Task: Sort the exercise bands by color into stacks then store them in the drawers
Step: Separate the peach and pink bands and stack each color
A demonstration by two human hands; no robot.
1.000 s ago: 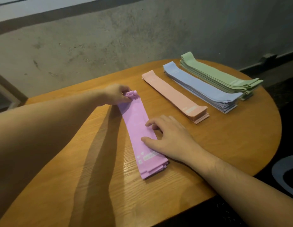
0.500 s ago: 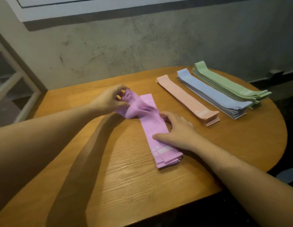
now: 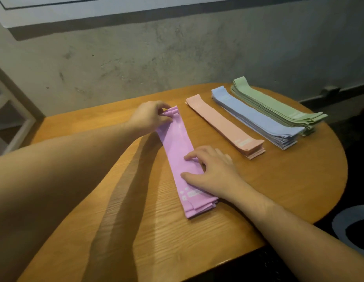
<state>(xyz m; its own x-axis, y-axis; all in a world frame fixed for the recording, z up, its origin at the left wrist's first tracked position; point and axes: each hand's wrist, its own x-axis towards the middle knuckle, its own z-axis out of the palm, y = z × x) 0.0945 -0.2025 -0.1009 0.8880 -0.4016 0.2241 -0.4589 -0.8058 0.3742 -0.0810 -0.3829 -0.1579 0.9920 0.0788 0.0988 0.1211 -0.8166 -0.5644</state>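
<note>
Currently 4 color stacks of flat elastic exercise bands are lying on the rounded wooden desk (image 3: 299, 190): the pink-purple stack (image 3: 177, 151) nearest, then the peach stack (image 3: 221, 125), the pale blue stack (image 3: 256, 117) and the green stack (image 3: 276, 106) farthest right. All 4 are lying roughly parallel, long axes running from far-left to near-right.

The left hand (image 3: 150, 117) is pinching the crumpled far end of the top pink-purple band, fingers curled round the bunched material. The right hand (image 3: 213, 171) is resting on the near half of the same stack, fingers spread and flat, pressing it down.

So the stack is lying between both hands along its length, the left hand holding the far end and the right hand pinning the near end. The far end is looking bunched, not flat, so the step is probably straightening that top band onto its pile. Sorting is looking nearly finished; storing is not yet started. No drawers are showing in view, so I cannot tell which way the stacks will be going.
</note>
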